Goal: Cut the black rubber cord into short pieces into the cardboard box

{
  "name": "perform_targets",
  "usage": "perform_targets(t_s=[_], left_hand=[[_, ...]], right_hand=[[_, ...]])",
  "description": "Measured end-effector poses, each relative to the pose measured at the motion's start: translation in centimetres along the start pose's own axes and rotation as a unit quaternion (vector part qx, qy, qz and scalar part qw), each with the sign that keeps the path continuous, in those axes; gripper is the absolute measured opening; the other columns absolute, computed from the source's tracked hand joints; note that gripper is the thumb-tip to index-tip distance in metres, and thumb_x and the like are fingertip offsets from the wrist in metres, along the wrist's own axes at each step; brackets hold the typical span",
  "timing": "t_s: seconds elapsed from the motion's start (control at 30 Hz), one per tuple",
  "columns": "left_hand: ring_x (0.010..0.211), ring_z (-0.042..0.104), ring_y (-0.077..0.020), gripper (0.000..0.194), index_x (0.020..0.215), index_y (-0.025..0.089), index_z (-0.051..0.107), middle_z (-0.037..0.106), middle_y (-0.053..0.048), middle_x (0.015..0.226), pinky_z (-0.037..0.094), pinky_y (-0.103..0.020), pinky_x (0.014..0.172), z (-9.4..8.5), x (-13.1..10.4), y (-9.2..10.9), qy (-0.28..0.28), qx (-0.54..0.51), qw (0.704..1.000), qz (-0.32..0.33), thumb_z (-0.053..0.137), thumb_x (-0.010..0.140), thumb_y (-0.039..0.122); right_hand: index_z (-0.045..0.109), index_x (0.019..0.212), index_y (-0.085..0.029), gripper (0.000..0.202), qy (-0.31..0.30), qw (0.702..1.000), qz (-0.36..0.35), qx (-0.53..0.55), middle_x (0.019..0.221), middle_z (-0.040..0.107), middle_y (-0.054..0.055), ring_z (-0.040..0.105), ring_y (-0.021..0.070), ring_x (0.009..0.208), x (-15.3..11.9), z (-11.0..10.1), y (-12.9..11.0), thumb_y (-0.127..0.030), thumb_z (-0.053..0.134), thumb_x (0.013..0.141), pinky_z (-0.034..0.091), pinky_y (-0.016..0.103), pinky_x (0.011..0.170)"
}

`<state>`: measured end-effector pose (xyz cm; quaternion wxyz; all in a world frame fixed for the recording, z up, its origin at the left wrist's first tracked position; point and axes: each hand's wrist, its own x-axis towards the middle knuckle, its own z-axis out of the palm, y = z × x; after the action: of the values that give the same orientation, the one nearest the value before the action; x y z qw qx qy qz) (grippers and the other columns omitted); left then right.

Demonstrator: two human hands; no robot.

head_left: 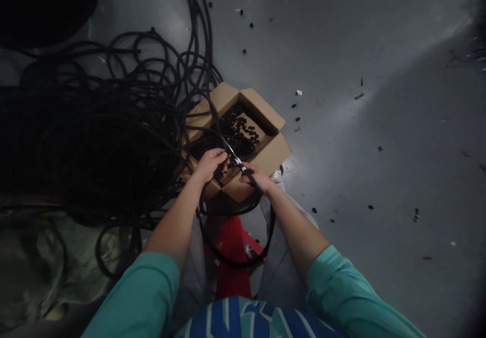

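Over an open cardboard box (pixel 276 152), both my hands work close together. A black hose (pixel 243 168) with white bands lies across the fingers of my right hand (pixel 258 177), which is closed around it. Beside the banded part, my left hand (pixel 212 164) is closed with thumb and fingertips pinched. What it pinches, if anything, is too small and dark to make out. Small black pieces (pixel 243 125) lie inside the box, partly hidden by hose loops. From my right hand the hose curves down in a loop (pixel 243 264) between my legs.
A large tangle of black hose (pixel 152 75) spreads across the left side. Something red (pixel 233 257) stands between my legs. Small black bits (pixel 297 119) are scattered over the grey floor (pixel 341 176). Greenish crumpled sheeting (pixel 83 257) lies at lower left.
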<state>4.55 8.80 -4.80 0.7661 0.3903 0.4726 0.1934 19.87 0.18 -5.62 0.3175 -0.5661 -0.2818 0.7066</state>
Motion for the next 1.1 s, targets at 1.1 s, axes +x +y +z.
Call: perform_targets(t_s=[1.1], left_hand=[[0.047, 0.055, -0.0092, 0.020, 0.071, 0.012, 0.049, 0.055, 0.002, 0.055, 0.043, -0.020, 0.046, -0.3, 0.5, -0.6, 0.121, -0.033, 0.992, -0.020, 0.066, 0.061, 0.015]], right_hand=[[0.061, 0.096, -0.016, 0.048, -0.035, 0.997, 0.054, -0.030, 0.069, 0.055, -0.003, 0.046, 0.0105, 0.064, -0.1, -0.5, 0.1, -0.014, 0.057, 0.048, 0.032, 0.021, 0.056]])
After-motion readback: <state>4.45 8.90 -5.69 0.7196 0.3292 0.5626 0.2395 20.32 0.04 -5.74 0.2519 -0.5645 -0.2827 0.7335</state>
